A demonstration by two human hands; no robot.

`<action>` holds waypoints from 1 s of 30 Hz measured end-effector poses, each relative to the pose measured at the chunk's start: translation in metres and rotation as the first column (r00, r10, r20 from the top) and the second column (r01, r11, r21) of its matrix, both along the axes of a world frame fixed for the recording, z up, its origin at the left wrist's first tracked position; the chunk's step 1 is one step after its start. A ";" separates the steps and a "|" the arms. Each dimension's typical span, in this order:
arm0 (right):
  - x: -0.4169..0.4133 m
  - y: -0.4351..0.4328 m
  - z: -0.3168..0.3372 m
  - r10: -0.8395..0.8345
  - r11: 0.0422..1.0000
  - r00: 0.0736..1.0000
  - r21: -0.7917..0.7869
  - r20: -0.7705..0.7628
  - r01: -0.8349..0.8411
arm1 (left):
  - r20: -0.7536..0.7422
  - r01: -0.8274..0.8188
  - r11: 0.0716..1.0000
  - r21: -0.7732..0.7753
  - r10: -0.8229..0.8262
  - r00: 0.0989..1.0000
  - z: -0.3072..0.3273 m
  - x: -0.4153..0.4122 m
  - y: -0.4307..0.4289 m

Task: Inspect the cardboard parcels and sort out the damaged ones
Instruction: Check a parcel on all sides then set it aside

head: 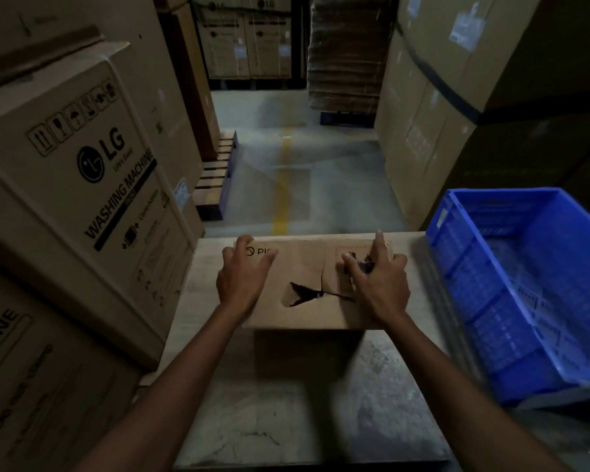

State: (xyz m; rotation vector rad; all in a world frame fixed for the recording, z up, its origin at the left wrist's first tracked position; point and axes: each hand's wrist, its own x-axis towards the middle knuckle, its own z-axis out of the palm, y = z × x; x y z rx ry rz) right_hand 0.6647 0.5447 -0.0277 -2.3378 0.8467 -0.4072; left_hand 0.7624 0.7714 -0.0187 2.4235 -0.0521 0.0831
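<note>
**boxguy:** ok, what's where, left to right?

**palletrat:** LG washing machine cartons (82, 199) are stacked well left of the fingers (233, 257). Left hand (242, 282) lies on the parcel (304, 264), fingers spread wide, tips at its far left corner. The parcel sits on the worktop (286, 420) under both hands, with a ragged tear (307, 294) between them. Right hand (380, 287) is the same, fingers splayed on top, gripping nothing. Blue crate (525, 284) is just right of those.
</note>
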 end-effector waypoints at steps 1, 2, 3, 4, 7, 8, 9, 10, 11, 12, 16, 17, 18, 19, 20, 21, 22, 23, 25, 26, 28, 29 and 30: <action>-0.002 0.003 0.001 -0.027 0.999 0.997 0.032 0.067 0.025 | 0.006 -0.011 0.998 -0.054 0.012 1.000 0.002 -0.002 -0.001; -0.003 0.006 0.002 -0.056 0.996 0.991 0.073 0.122 0.048 | 0.010 -0.024 0.993 -0.117 0.025 1.000 0.002 -0.003 -0.002; -0.004 0.008 0.002 -0.085 0.991 0.984 0.119 0.154 0.067 | 0.006 -0.041 0.982 -0.185 0.043 0.999 0.002 -0.005 -0.003; -0.005 0.010 0.000 -0.113 0.983 0.980 0.162 0.164 0.086 | -0.007 -0.063 0.968 -0.243 0.064 0.998 0.000 -0.006 -0.002; -0.016 0.018 -0.016 -0.184 0.964 0.973 0.219 0.142 0.150 | -0.042 -0.107 0.946 -0.307 0.099 0.994 -0.021 -0.019 0.005; -0.022 0.021 -0.023 -0.199 0.961 0.971 0.218 0.133 0.168 | -0.038 -0.108 0.948 -0.299 0.101 0.994 -0.030 -0.025 0.007; -0.028 0.024 -0.032 -0.213 0.960 0.969 0.213 0.125 0.183 | -0.033 -0.107 0.951 -0.290 0.101 0.994 -0.039 -0.032 0.010; -0.034 0.026 -0.040 -0.223 0.958 0.967 0.209 0.122 0.194 | -0.029 -0.108 0.951 -0.291 0.104 0.994 -0.047 -0.040 0.013; -0.040 0.027 -0.046 -0.231 0.957 0.965 0.208 0.121 0.202 | -0.023 -0.110 0.947 -0.302 0.108 0.994 -0.054 -0.047 0.015; -0.046 0.029 -0.051 -0.239 0.955 0.963 0.211 0.122 0.210 | -0.018 -0.112 0.943 -0.314 0.112 0.994 -0.059 -0.054 0.017; -0.066 0.035 -0.072 -0.279 0.944 0.954 0.211 0.106 0.253 | -0.019 -0.120 0.943 -0.311 0.121 0.993 -0.081 -0.076 0.028; -0.072 0.037 -0.077 -0.276 0.946 0.957 0.206 0.095 0.252 | -0.018 -0.117 0.947 -0.299 0.117 0.993 -0.087 -0.081 0.031; -0.077 0.039 -0.083 -0.269 0.947 0.960 0.205 0.081 0.248 | -0.017 -0.108 0.953 -0.281 0.108 0.994 -0.093 -0.086 0.033; -0.081 0.040 -0.087 -0.260 0.948 0.963 0.206 0.066 0.242 | -0.018 -0.095 0.961 -0.258 0.094 0.995 -0.098 -0.089 0.034; -0.084 0.042 -0.089 -0.248 0.951 0.968 0.204 0.048 0.233 | -0.014 -0.079 0.969 -0.236 0.077 0.997 -0.101 -0.092 0.036; -0.085 0.044 -0.089 -0.236 0.956 0.971 0.188 0.031 0.226 | 0.004 -0.049 0.976 -0.213 0.051 0.999 -0.103 -0.092 0.037; -0.084 0.045 -0.088 -0.223 0.966 0.975 0.139 0.014 0.219 | 0.051 0.000 0.986 -0.166 0.009 0.999 -0.104 -0.092 0.038; -0.083 0.046 -0.088 -0.205 0.977 0.979 0.050 -0.001 0.205 | 0.126 0.058 0.995 -0.081 -0.048 0.991 -0.105 -0.091 0.038; -0.078 0.051 -0.088 -0.100 0.978 0.995 -0.184 0.014 0.101 | 0.296 0.181 0.974 0.134 -0.214 0.931 -0.107 -0.091 0.035; -0.076 0.055 -0.088 0.006 0.964 1.000 -0.266 0.031 0.002 | 0.342 0.244 0.949 0.201 -0.302 0.890 -0.107 -0.093 0.032; -0.074 0.066 -0.089 0.229 0.931 0.973 -0.300 0.043 -0.206 | 0.353 0.353 0.898 0.264 -0.430 0.831 -0.109 -0.101 0.026; -0.076 0.072 -0.093 0.302 0.909 0.953 -0.304 0.007 -0.286 | 0.332 0.377 0.875 0.304 -0.468 0.819 -0.114 -0.106 0.026; -0.079 0.077 -0.098 0.344 0.880 0.937 -0.331 -0.053 -0.342 | 0.306 0.385 0.853 0.351 -0.493 0.814 -0.120 -0.109 0.027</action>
